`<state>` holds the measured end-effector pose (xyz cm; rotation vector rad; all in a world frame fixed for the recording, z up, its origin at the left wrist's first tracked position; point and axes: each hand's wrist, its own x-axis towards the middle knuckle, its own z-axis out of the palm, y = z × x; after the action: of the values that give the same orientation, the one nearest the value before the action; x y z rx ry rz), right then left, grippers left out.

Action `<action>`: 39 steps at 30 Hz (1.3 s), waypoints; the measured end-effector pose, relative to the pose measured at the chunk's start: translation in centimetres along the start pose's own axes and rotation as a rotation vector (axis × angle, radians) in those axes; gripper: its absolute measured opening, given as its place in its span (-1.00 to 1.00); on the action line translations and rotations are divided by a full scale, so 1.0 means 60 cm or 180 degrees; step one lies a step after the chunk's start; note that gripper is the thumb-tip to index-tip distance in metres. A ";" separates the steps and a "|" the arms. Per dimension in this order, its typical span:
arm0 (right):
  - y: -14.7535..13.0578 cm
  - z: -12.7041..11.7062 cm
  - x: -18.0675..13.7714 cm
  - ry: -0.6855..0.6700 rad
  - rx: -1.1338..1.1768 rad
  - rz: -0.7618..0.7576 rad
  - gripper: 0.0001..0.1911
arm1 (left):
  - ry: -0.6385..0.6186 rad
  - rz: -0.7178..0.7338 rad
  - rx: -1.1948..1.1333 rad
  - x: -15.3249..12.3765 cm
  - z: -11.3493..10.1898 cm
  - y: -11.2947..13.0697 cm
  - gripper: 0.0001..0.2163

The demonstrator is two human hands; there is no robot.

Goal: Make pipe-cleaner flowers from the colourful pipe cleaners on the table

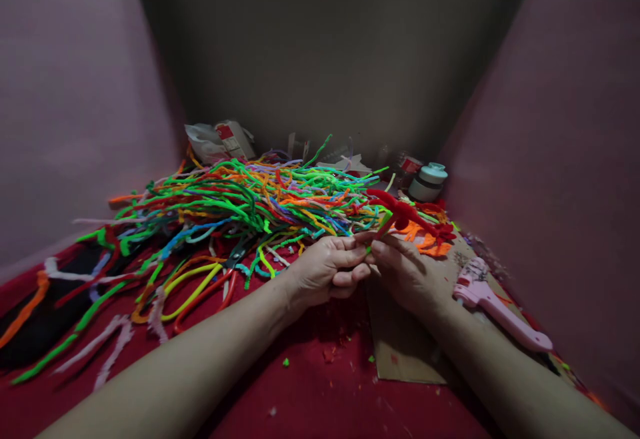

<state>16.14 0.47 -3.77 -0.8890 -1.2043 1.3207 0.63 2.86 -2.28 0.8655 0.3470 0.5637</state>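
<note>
My left hand (333, 267) and my right hand (407, 269) meet in the middle of the view, fingertips pinched close together. Between them they hold a red and green pipe cleaner piece (399, 214). Its fuzzy red bent parts stick up above the fingers, and a bit of green shows at the fingertips. How the lower end is gripped is partly hidden by the fingers. Just behind the hands lies a large pile of colourful pipe cleaners (240, 192). Scissors with red and yellow handles (195, 292) lie left of my left hand, their blades partly under the pile.
A pink hot glue gun (500, 302) lies right of my right forearm. Below that hand is a cardboard sheet (400, 352). A jar with a light blue lid (429, 182) stands at the back right; a white and red box (234, 139) is back left. Scraps dot the red cloth (300, 399).
</note>
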 end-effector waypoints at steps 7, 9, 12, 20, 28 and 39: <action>0.000 0.007 0.001 -0.0065 0.0261 -0.0061 -0.78 | 0.0087 0.0105 0.0254 0.002 0.003 -0.001 -0.72; 0.001 0.006 0.001 0.0065 0.0130 -0.0069 -0.77 | 0.0334 0.0314 0.0781 0.004 0.006 -0.002 -0.75; -0.003 0.003 0.000 0.0241 -0.0302 -0.0250 -0.74 | 0.0856 0.0819 0.1850 0.007 0.011 -0.008 -0.78; -0.027 0.009 -0.008 0.0343 -0.1351 -0.0230 -0.79 | 0.1621 0.1743 0.3173 0.005 0.006 -0.028 -0.86; -0.037 0.016 -0.009 0.0329 -0.1623 -0.0383 -0.79 | 0.1385 0.1129 0.2224 0.007 0.017 -0.014 -0.79; -0.015 0.011 0.003 -0.0069 -0.0314 -0.0286 -0.73 | 0.0885 0.0864 0.1014 0.014 0.010 -0.031 -0.77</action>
<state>15.68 0.46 -2.72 -0.8820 -1.3205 1.2104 2.19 2.03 -3.46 1.1535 0.5880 0.9007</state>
